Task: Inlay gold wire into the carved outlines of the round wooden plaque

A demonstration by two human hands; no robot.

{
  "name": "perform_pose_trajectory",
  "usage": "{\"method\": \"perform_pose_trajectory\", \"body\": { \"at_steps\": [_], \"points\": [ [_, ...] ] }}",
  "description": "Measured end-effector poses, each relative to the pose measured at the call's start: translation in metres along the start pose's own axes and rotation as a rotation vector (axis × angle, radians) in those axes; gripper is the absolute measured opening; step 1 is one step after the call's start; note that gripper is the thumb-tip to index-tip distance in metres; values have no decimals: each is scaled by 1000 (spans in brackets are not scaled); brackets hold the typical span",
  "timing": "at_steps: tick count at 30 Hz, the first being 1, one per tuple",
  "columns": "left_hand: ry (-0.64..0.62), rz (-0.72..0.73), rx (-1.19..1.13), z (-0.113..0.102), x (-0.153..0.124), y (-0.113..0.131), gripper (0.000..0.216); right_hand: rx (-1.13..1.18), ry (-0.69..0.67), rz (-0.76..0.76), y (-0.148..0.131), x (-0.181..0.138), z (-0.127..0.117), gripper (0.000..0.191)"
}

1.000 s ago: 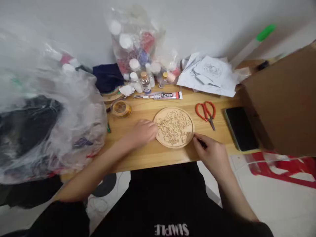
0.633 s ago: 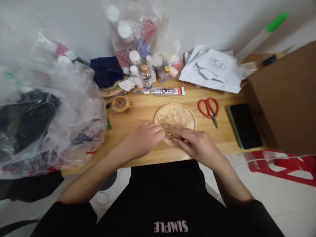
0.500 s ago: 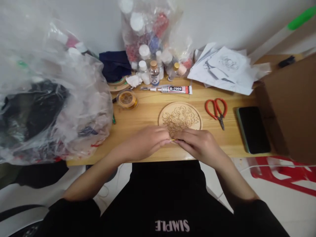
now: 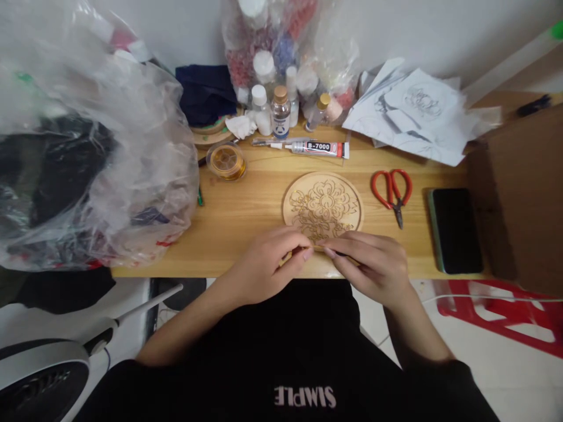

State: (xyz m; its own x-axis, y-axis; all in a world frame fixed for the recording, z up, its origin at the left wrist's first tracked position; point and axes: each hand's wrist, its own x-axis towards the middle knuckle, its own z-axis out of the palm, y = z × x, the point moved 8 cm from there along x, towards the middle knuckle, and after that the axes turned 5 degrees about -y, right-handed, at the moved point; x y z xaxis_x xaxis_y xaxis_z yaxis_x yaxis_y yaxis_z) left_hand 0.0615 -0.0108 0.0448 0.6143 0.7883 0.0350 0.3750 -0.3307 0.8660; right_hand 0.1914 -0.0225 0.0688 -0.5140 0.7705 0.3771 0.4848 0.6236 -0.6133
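A round wooden disc point(image 4: 323, 202) carved with a flower pattern lies flat on the wooden table point(image 4: 246, 223). Just in front of its near rim, my left hand point(image 4: 268, 264) and my right hand point(image 4: 373, 261) meet fingertip to fingertip. Both pinch something very small and thin between them, too small to name. A dark slim tool shows under my right fingers. Both hands hover at the table's front edge, above my black shirt.
Red-handled scissors point(image 4: 393, 190) and a black phone point(image 4: 455, 230) lie right of the disc. A B-7000 glue tube point(image 4: 314, 148), a wire spool point(image 4: 226, 160), small bottles point(image 4: 280, 111) and sketch papers point(image 4: 413, 114) sit behind. A big plastic bag point(image 4: 88, 152) fills the left; a cardboard box point(image 4: 523, 193) stands right.
My right hand moved from the disc's right edge in to meet my left hand. Both hands then drew back together to the front edge of the table, pinched on something small.
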Motion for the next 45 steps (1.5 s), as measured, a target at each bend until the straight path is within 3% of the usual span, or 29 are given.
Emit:
{"method": "perform_pose_trajectory", "body": {
  "at_steps": [4, 11, 13, 16, 18, 21, 26, 31, 38, 42, 45],
  "points": [
    [177, 141, 311, -5, -6, 19, 11, -9, 28, 12, 2, -6, 0, 16],
    [286, 221, 526, -1, -11, 27, 12, -46, 15, 30, 5, -9, -1, 16],
    [312, 182, 552, -1, -13, 20, 13, -92, 44, 156, 25, -12, -8, 14],
    [367, 109, 596, -4, -18, 4, 13, -182, 239, 548, 77, -30, -30, 19],
    [400, 41, 603, -6, -20, -9, 14, -227, 242, 760, 107, -42, -32, 27],
    [407, -37, 494, -5, -20, -27, 13, -233, 211, 852, 126, -45, -26, 34],
    [391, -52, 309, 0, -9, -42, 13, -259, 144, 801, 118, -37, -19, 37],
    [393, -44, 301, -4, 8, -44, 13, -327, 87, 887, 116, -49, -20, 40],
    [294, -21, 298, -15, 36, -53, 11, -319, 129, 926, 102, -66, -18, 49],
    [206, 4, 280, -23, 49, -62, 11, -279, 143, 974, 100, -70, -34, 47],
    [170, -10, 295, -33, 43, -62, 13, -312, 207, 981, 96, -68, -54, 42]
  ]
}}
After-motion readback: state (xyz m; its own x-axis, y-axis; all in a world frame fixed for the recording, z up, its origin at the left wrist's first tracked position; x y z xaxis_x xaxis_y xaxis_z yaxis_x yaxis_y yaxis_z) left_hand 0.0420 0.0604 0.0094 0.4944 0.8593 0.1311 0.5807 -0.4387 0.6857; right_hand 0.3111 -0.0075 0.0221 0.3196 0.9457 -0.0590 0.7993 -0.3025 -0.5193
